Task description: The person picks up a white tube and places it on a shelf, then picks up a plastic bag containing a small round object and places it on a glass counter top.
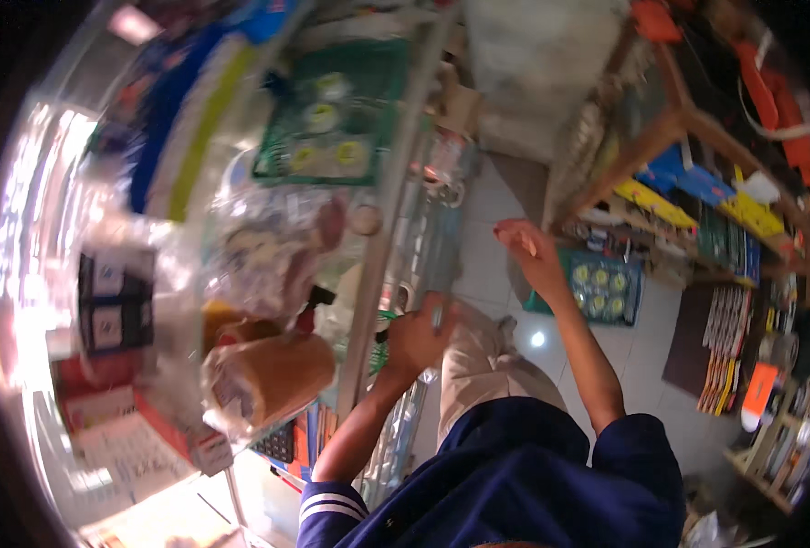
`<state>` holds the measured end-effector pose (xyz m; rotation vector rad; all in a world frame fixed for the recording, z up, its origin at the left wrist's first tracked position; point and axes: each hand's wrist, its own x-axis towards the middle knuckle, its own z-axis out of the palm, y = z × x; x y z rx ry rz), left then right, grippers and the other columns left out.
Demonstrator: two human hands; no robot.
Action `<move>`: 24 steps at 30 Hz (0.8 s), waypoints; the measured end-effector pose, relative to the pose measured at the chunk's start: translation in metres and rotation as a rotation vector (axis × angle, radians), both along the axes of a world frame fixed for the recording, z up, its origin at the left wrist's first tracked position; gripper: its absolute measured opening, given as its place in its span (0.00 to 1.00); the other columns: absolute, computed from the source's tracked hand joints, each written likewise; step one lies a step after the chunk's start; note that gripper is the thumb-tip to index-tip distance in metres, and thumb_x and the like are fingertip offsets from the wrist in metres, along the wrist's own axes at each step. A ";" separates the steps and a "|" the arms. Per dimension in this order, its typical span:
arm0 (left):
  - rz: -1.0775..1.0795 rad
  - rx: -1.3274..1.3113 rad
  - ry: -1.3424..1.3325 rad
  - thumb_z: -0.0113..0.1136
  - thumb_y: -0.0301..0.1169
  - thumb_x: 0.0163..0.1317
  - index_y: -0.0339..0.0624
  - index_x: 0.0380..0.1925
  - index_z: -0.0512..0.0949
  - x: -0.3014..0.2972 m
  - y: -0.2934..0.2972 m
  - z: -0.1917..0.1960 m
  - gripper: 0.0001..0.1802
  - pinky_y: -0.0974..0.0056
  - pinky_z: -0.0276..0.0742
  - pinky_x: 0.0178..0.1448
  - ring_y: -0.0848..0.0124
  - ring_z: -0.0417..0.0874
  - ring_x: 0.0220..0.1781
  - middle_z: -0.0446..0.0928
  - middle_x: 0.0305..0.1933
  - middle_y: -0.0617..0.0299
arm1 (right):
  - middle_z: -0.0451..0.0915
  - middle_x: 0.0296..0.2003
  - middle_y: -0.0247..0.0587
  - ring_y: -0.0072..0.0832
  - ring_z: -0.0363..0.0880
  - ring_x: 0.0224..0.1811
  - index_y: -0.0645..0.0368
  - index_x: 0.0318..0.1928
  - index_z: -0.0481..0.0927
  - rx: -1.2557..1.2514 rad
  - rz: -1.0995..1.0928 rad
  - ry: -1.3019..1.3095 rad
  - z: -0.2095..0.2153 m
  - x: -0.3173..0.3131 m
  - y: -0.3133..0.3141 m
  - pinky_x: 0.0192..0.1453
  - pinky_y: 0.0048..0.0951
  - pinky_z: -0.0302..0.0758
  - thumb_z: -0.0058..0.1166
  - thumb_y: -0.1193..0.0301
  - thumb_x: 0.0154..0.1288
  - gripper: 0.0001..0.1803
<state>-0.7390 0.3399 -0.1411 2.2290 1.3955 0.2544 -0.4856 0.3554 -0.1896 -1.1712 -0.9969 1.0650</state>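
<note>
Beside left hand [416, 340]: clear-wrapped brown loaf [268, 376].

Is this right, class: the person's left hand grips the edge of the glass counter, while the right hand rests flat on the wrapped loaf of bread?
Not quite. In the head view the left hand is indeed at the glass counter's edge, but the right hand is not on the wrapped loaf of bread. It is raised in the air over the tiled floor, well clear of the loaf.
</note>
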 end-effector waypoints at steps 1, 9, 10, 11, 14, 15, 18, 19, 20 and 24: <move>-0.005 -0.024 0.013 0.55 0.47 0.66 0.47 0.45 0.73 0.002 0.001 -0.001 0.18 0.49 0.74 0.25 0.50 0.80 0.20 0.75 0.14 0.52 | 0.82 0.45 0.36 0.26 0.79 0.51 0.57 0.48 0.80 -0.049 -0.054 0.058 -0.050 0.017 -0.026 0.57 0.33 0.73 0.56 0.64 0.71 0.12; 0.171 -0.276 0.019 0.60 0.34 0.67 0.41 0.43 0.75 0.016 -0.002 0.006 0.10 0.65 0.54 0.22 0.76 0.60 0.15 0.61 0.11 0.64 | 0.83 0.37 0.38 0.28 0.81 0.41 0.57 0.45 0.83 -0.847 -0.546 0.275 -0.233 0.112 -0.183 0.48 0.33 0.79 0.56 0.65 0.69 0.10; 0.141 -0.266 0.036 0.59 0.33 0.67 0.41 0.43 0.75 0.023 0.002 0.005 0.10 0.66 0.52 0.22 0.77 0.59 0.15 0.61 0.11 0.65 | 0.83 0.36 0.38 0.28 0.82 0.40 0.57 0.44 0.83 -0.866 -0.612 0.214 -0.264 0.124 -0.200 0.46 0.33 0.79 0.57 0.65 0.69 0.10; 0.116 -0.254 0.054 0.59 0.32 0.67 0.40 0.42 0.75 0.029 0.004 0.003 0.09 0.67 0.51 0.22 0.78 0.58 0.15 0.60 0.11 0.65 | 0.83 0.35 0.37 0.27 0.82 0.39 0.57 0.43 0.83 -0.888 -0.670 0.150 -0.299 0.133 -0.219 0.45 0.33 0.79 0.57 0.65 0.68 0.10; 0.165 -0.398 0.041 0.58 0.30 0.67 0.39 0.42 0.75 0.036 0.001 -0.006 0.08 0.67 0.50 0.22 0.78 0.57 0.16 0.60 0.11 0.67 | 0.84 0.31 0.39 0.26 0.83 0.35 0.57 0.42 0.84 -0.813 -0.743 -0.163 -0.383 0.158 -0.255 0.40 0.32 0.79 0.59 0.64 0.65 0.11; 0.207 -0.403 0.078 0.57 0.29 0.66 0.40 0.43 0.75 0.031 -0.008 -0.006 0.08 0.68 0.49 0.23 0.79 0.57 0.16 0.62 0.11 0.68 | 0.85 0.32 0.40 0.27 0.84 0.36 0.58 0.42 0.84 -0.896 -0.702 -0.053 -0.359 0.157 -0.226 0.40 0.33 0.79 0.58 0.64 0.65 0.12; 0.085 -0.381 0.126 0.57 0.29 0.67 0.40 0.42 0.75 0.048 -0.013 -0.003 0.07 0.68 0.49 0.23 0.81 0.57 0.17 0.63 0.11 0.68 | 0.85 0.31 0.46 0.37 0.86 0.38 0.60 0.41 0.84 -0.896 -0.733 0.031 -0.382 0.183 -0.213 0.42 0.41 0.79 0.55 0.61 0.65 0.15; 0.064 -0.412 0.143 0.57 0.30 0.67 0.40 0.42 0.76 0.050 -0.013 -0.003 0.07 0.69 0.50 0.23 0.81 0.57 0.17 0.63 0.11 0.69 | 0.85 0.34 0.47 0.39 0.85 0.41 0.60 0.43 0.83 -0.934 -0.636 -0.148 -0.394 0.195 -0.209 0.44 0.44 0.79 0.55 0.59 0.65 0.17; 0.077 -0.424 0.122 0.56 0.30 0.67 0.40 0.42 0.76 0.051 -0.015 -0.004 0.07 0.69 0.50 0.24 0.81 0.57 0.17 0.63 0.11 0.69 | 0.85 0.36 0.48 0.42 0.85 0.43 0.61 0.45 0.82 -0.962 -0.532 -0.327 -0.405 0.206 -0.202 0.46 0.47 0.79 0.55 0.57 0.64 0.20; 0.146 -0.470 0.079 0.57 0.33 0.67 0.39 0.42 0.76 0.033 -0.017 -0.014 0.09 0.69 0.49 0.24 0.81 0.58 0.17 0.64 0.11 0.70 | 0.78 0.51 0.52 0.48 0.79 0.54 0.59 0.58 0.74 -1.383 -0.240 -0.731 -0.413 0.199 -0.161 0.54 0.52 0.76 0.57 0.49 0.57 0.34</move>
